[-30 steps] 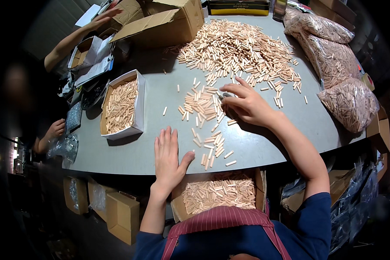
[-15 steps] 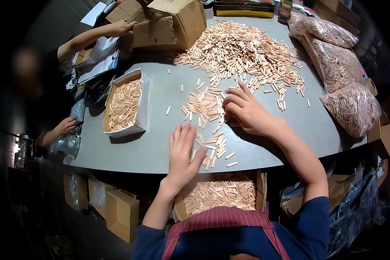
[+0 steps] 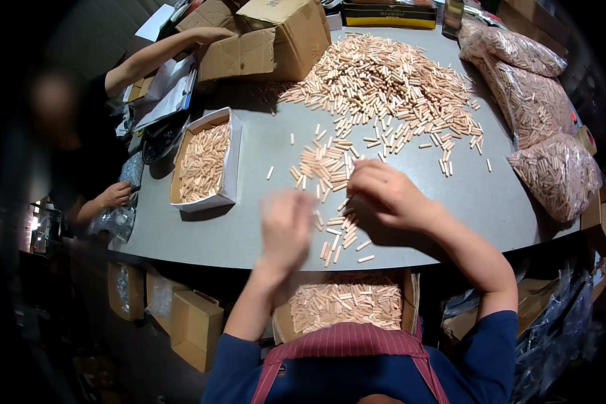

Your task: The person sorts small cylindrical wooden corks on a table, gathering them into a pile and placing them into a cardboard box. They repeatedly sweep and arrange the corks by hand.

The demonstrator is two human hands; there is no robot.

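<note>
Short pale wooden dowels [image 3: 326, 165] lie in a loose cluster at mid-table, with more trailing toward the near edge. My right hand [image 3: 390, 192] rests low at the right side of this cluster. Its fingers are curled down and close together, and what is under or between them is hidden. Just left of the trailing dowels, my left hand [image 3: 286, 225] is smeared by motion, so its fingers cannot be read. Beyond both hands rises a big heap of the same dowels [image 3: 390, 81].
A white-sided box of dowels [image 3: 232, 165] stands on the left. Under the near edge, by my apron, is a cardboard box [image 3: 411, 296] of dowels. Filled clear bags [image 3: 555, 175] line the right. A co-worker's arm [image 3: 155, 57] reaches to a large carton [image 3: 286, 54].
My right hand has drawn a little nearer, and its fingers have curled in. My left hand has gone from spread fingers to a fast blur. The co-worker's arm reaches further behind the carton flap.
</note>
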